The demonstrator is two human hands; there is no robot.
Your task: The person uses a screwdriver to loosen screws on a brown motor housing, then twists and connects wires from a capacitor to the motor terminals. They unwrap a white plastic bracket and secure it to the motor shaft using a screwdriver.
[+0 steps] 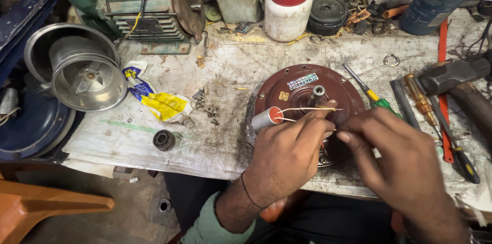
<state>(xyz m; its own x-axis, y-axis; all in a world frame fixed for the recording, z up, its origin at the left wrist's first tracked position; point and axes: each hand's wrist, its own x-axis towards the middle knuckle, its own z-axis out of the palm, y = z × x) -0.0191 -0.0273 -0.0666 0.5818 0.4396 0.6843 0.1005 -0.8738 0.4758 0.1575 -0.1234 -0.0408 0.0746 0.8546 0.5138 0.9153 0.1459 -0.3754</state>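
A round brown motor housing (297,87) with a short metal shaft (318,92) lies on the workbench. A small grey cylindrical capacitor (266,118) with an orange end rests at its left edge, and thin wires run from it to the right. My left hand (287,154) pinches these wires (307,109) over the housing. My right hand (405,159) meets it from the right, fingertips closed on the wire ends.
A green-handled screwdriver (376,99), a yellow screwdriver (420,100), a file and a hammer (453,75) lie to the right. At the left are a steel mixer jar (84,72), a crumpled yellow-blue wrapper (159,101), loose screws and a black bush (164,140). A green motor (148,13) and a white jar (288,11) stand behind.
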